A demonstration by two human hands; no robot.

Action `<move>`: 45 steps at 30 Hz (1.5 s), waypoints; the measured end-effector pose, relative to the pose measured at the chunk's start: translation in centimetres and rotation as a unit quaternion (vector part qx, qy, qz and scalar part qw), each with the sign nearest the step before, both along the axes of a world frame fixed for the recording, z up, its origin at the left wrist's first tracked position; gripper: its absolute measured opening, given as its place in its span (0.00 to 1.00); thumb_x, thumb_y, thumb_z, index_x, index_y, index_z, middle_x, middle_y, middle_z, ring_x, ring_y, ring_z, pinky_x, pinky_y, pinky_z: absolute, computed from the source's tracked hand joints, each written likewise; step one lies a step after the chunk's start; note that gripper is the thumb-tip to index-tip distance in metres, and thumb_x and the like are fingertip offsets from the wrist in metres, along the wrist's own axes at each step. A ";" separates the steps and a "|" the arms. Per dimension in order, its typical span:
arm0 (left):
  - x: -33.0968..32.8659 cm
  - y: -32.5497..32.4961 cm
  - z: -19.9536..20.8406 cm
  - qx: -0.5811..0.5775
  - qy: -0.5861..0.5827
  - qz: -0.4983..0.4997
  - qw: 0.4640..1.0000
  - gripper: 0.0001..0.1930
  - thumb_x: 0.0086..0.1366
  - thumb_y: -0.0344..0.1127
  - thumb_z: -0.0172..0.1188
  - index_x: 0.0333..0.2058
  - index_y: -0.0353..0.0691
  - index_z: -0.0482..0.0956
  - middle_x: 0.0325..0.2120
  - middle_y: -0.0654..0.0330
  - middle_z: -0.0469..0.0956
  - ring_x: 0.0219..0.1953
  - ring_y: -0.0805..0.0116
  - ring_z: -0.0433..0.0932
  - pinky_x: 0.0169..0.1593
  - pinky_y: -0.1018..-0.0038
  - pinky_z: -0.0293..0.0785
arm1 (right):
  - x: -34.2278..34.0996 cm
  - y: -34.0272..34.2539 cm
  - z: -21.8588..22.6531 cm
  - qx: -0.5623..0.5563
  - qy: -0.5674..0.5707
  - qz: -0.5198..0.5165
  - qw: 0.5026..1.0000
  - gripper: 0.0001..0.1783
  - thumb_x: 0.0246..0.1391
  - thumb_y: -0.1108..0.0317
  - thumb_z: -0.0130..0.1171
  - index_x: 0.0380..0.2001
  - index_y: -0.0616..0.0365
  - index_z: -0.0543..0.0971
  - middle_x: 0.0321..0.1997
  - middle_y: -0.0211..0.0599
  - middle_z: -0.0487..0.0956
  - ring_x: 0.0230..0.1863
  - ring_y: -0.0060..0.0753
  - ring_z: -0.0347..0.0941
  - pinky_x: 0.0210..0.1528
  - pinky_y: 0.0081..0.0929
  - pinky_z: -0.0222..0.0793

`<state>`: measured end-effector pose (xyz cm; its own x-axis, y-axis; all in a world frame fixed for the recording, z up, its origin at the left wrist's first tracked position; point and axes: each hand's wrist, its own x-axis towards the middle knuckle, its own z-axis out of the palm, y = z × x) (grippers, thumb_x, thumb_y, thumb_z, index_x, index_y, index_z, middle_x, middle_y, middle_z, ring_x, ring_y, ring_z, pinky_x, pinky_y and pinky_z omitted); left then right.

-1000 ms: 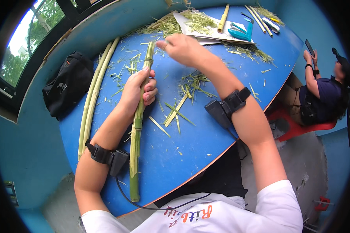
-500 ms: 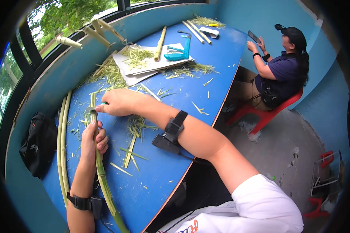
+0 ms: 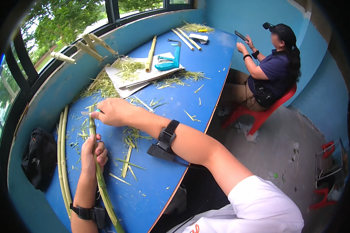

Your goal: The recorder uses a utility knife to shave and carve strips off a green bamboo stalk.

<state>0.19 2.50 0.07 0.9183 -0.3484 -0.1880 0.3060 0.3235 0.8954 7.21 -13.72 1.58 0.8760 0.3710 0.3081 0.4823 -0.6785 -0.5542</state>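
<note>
My left hand [image 3: 94, 153] is wrapped around a long green bamboo stalk [image 3: 104, 188], which runs from the table's near edge up past my fingers. Its upper part is pale and scraped. Beyond that grip, my right hand [image 3: 114, 112] is closed on a knife whose teal handle [image 3: 100, 110] barely shows. The thin blade [image 3: 86, 113] lies across the stalk close to its far end, pointing left. Pale shavings [image 3: 132, 136] and longer split strips [image 3: 126, 162] litter the blue table [image 3: 144, 194] beside my hands.
Two long bamboo poles [image 3: 63, 155] lie along the left edge by a black bag [image 3: 39, 159]. Farther back are papers [image 3: 124, 91], a short bamboo piece [image 3: 151, 54] and a teal-handled tool [image 3: 168, 65]. A person [image 3: 276, 66] sits at right on a red chair [image 3: 260, 114].
The knife has slid along the stalk, away from my left hand and nearer its far end. My left hand keeps its grip. The whole view has shifted slightly.
</note>
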 end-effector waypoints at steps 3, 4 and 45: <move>0.6 0.6 -0.2 -0.026 0.013 0.042 0.999 0.12 0.65 0.45 0.43 0.33 0.43 0.64 0.10 0.70 0.56 0.07 0.83 0.55 0.08 0.86 0.50 | -0.6 -0.1 0.1 -0.041 0.034 0.056 0.997 0.27 0.54 0.48 0.45 0.26 0.66 0.75 0.31 0.56 0.75 0.37 0.54 0.71 0.41 0.42 0.65; 0.6 0.7 -0.1 -0.026 0.012 0.045 0.999 0.12 0.65 0.45 0.43 0.33 0.43 0.64 0.10 0.70 0.56 0.07 0.83 0.55 0.08 0.86 0.50 | -0.6 0.0 0.2 -0.041 0.034 0.059 0.997 0.27 0.54 0.48 0.45 0.26 0.66 0.75 0.31 0.56 0.75 0.37 0.54 0.71 0.41 0.42 0.65; 0.6 -0.2 0.0 0.027 0.013 0.070 0.997 0.08 0.64 0.43 0.44 0.30 0.47 0.63 0.12 0.71 0.56 0.09 0.82 0.56 0.10 0.85 0.51 | -1.3 0.4 0.1 -0.093 -0.017 0.048 0.994 0.25 0.50 0.48 0.48 0.27 0.62 0.76 0.30 0.50 0.76 0.37 0.50 0.72 0.40 0.41 0.67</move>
<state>0.82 2.28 0.05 0.9520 -0.2050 -0.2275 0.2844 0.3168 0.9048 5.94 -13.34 1.66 0.8240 0.5052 0.2564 0.5662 -0.7175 -0.4058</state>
